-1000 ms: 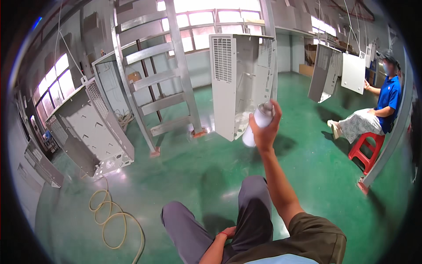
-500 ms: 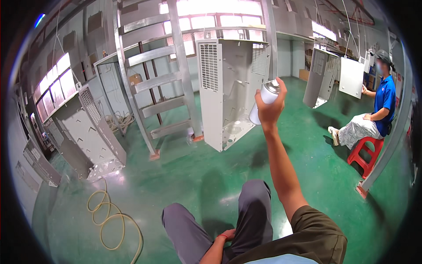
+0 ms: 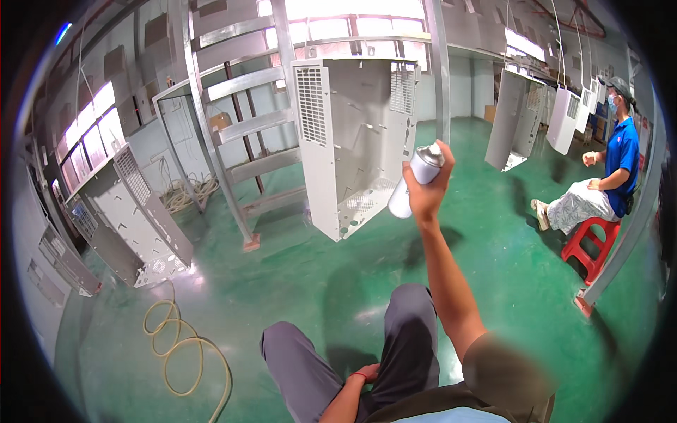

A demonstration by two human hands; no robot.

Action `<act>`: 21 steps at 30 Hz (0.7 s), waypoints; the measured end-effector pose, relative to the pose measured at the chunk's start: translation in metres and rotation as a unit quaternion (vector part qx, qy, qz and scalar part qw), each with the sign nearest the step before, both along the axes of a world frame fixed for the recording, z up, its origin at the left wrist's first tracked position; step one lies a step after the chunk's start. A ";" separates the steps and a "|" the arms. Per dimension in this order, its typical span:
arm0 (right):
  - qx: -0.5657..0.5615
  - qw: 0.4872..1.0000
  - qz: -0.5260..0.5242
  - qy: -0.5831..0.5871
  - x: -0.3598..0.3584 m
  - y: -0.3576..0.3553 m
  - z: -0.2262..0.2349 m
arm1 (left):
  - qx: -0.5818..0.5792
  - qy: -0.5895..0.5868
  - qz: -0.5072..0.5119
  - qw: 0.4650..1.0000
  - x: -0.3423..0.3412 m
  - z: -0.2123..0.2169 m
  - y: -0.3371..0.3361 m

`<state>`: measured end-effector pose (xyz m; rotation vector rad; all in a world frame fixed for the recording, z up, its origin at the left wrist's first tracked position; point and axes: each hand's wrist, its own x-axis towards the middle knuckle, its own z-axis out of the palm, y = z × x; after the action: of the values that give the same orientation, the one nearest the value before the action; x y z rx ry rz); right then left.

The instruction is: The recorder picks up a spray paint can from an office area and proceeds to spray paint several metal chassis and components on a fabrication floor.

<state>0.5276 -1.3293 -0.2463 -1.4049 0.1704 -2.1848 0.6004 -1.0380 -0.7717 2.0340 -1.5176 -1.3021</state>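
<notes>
My right hand (image 3: 428, 195) is raised in front of me, closed round a white spray can (image 3: 416, 180). Its index finger lies over the can's top, and the can tilts. Just beyond it hangs a light grey metal cabinet housing (image 3: 314, 151), open toward me, with slotted vents and a perforated bottom. The can is apart from the housing's right side, as far as I can see. My left hand (image 3: 368, 372) rests at my thigh between my legs, a red band at the wrist; its fingers are mostly hidden.
More grey housings hang at left (image 3: 141, 225) and right (image 3: 513, 123). A yellow hose (image 3: 202, 342) coils on the green floor. A metal ladder-like frame (image 3: 257, 134) stands behind. At right, a person in blue (image 3: 620, 158) sits on a red stool (image 3: 596, 247) beside a metal post (image 3: 624, 243).
The near housing has shifted left and turned slightly. My right hand and the spray can have moved a little left and down. At right, a white panel has swung away from the seated person's hand.
</notes>
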 end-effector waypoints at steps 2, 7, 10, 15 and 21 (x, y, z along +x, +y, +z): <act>0.020 0.997 0.078 0.016 0.002 0.000 -0.016 | 0.007 -0.001 -0.014 1.000 -0.012 0.010 -0.011; 0.131 0.946 0.293 0.038 0.015 0.010 -0.053 | 0.004 0.032 0.013 0.999 -0.023 0.017 -0.009; 0.151 0.908 0.391 -0.010 0.019 0.008 -0.059 | 0.025 0.025 -0.004 0.999 -0.035 0.030 -0.016; 0.142 0.832 0.535 -0.041 0.013 0.029 -0.010 | 0.002 -0.003 -0.021 1.000 -0.032 0.006 -0.003; 0.052 0.831 0.549 -0.072 -0.013 0.018 0.030 | 0.013 -0.019 -0.035 0.999 -0.049 0.018 -0.034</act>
<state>0.5151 -1.3115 -0.2160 -0.8819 -0.4686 -1.2503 0.5518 -1.0724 -0.7536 2.0491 -1.6098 -1.3235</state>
